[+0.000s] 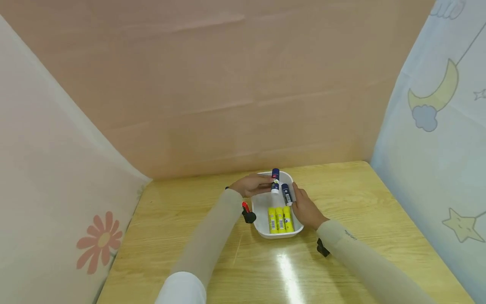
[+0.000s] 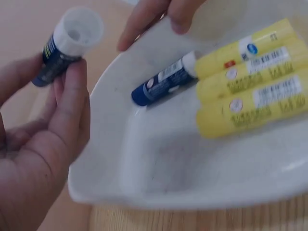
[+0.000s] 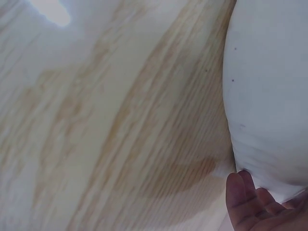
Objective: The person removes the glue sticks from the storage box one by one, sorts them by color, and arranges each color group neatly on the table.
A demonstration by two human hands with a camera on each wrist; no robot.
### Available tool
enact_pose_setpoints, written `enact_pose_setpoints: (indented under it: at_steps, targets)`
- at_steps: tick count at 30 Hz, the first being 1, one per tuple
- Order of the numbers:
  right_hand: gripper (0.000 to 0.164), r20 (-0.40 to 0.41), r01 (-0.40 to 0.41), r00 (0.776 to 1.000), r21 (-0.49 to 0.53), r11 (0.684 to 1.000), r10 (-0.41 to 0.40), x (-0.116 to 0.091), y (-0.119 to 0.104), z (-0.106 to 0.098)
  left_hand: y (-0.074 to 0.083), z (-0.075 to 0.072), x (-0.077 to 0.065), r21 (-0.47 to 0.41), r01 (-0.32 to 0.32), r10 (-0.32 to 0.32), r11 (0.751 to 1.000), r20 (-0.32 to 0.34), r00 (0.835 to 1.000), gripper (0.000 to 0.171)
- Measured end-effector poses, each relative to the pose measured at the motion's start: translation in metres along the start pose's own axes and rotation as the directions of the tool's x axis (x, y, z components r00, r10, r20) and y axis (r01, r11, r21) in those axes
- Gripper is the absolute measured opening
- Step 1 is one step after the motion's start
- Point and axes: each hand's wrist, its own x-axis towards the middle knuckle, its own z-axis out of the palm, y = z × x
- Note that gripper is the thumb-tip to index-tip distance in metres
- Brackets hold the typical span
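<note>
Three yellow tubes (image 1: 280, 220), lettering (image 2: 244, 85) illegible, left hand (image 1: 252, 185) pinching raised blue tube (image 1: 276, 184), right hand (image 1: 305, 210) gripping white tray (image 1: 260, 207), palm hidden, second blue tube (image 1: 286, 194) inside.

We're rocking a long beige left sleeve (image 1: 206, 240) that's running right down to the wrist, and further up it's poking out from under a white sleeve (image 1: 182, 289), so we're kinda going layered. The right sleeve (image 1: 364, 261) is matching in plain beige, except it's sporting a small dark marking (image 1: 350, 234) near the cuff that we're not managing to read. We're also wearing a black gadget (image 1: 249, 217) with a bright red bit (image 1: 245, 207) by the left wrist, plus another black gadget (image 1: 322, 248) by the right. The fingers (image 2: 70, 108) are going bare.
</note>
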Motion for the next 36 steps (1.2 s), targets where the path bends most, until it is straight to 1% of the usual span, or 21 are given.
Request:
enact_pose_setpoints:
  at_steps: [3,6,7,9,11,12,14,17,19,20,23,27,32,34,36]
  targets:
    - [0.066,-0.003,-0.010,1.000,-0.005,1.000,0.010,0.002,0.003,-0.001,0.003,-0.020,-0.009,0.000,-0.074,0.074,0.997,0.044,0.996,0.043]
    - [0.067,-0.011,-0.016,1.000,-0.002,1.000,0.016,0.004,0.006,-0.001,0.003,-0.044,-0.018,-0.024,-0.138,0.139,0.990,0.046,0.989,0.044]
    - [0.067,-0.011,-0.015,1.000,-0.003,1.000,0.015,0.005,0.007,0.000,0.002,-0.053,-0.022,-0.027,-0.154,0.154,0.988,0.032,0.987,0.044]
    - [0.067,-0.007,-0.021,1.000,0.000,1.000,0.021,0.006,0.009,0.001,0.000,-0.069,-0.029,-0.028,-0.171,0.171,0.985,-0.014,0.985,0.042]
    - [0.067,-0.002,-0.026,1.000,0.001,1.000,0.026,0.007,0.010,0.001,-0.004,-0.084,-0.037,-0.020,-0.173,0.171,0.985,-0.073,0.983,0.041]
    - [0.067,0.000,-0.026,1.000,-0.001,1.000,0.026,0.007,0.011,0.002,-0.007,-0.090,-0.041,-0.018,-0.168,0.165,0.986,-0.111,0.980,0.041]
    - [0.067,0.002,-0.034,0.999,0.009,0.999,0.034,0.008,0.012,0.002,-0.012,-0.103,-0.049,-0.010,-0.161,0.157,0.987,-0.166,0.974,0.041]
    - [0.067,-0.002,-0.036,0.999,0.013,0.999,0.036,0.009,0.014,0.003,-0.021,-0.120,-0.059,-0.015,-0.149,0.141,0.989,-0.234,0.962,0.040]
    - [0.067,-0.001,-0.036,0.999,0.006,0.999,0.036,0.009,0.014,0.003,-0.027,-0.130,-0.065,0.002,-0.131,0.127,0.991,-0.275,0.953,0.038]
    - [0.067,-0.001,-0.037,0.999,0.005,0.999,0.037,0.009,0.015,0.003,-0.030,-0.134,-0.068,0.007,-0.118,0.115,0.993,-0.295,0.949,0.037]
    - [0.068,-0.004,-0.037,0.999,0.003,0.999,0.037,0.009,0.015,0.004,-0.039,-0.143,-0.074,0.026,-0.088,0.092,0.996,-0.330,0.939,0.036]
    - [0.067,-0.015,-0.031,0.999,0.018,0.999,0.031,0.009,0.014,0.003,-0.050,-0.151,-0.074,0.066,-0.068,0.087,0.996,-0.367,0.926,0.035]
    - [0.067,-0.018,-0.025,1.000,0.018,1.000,0.025,0.010,0.013,0.000,-0.057,-0.151,-0.068,0.147,-0.035,0.094,0.989,-0.417,0.904,0.034]
    - [0.067,-0.017,-0.026,1.000,0.017,1.000,0.026,0.010,0.013,0.000,-0.060,-0.149,-0.066,0.205,-0.014,0.103,0.979,-0.434,0.895,0.034]
    - [0.067,-0.012,-0.029,0.999,0.019,0.999,0.029,0.010,0.014,0.000,-0.062,-0.148,-0.064,0.236,0.014,0.097,0.972,-0.453,0.886,0.035]
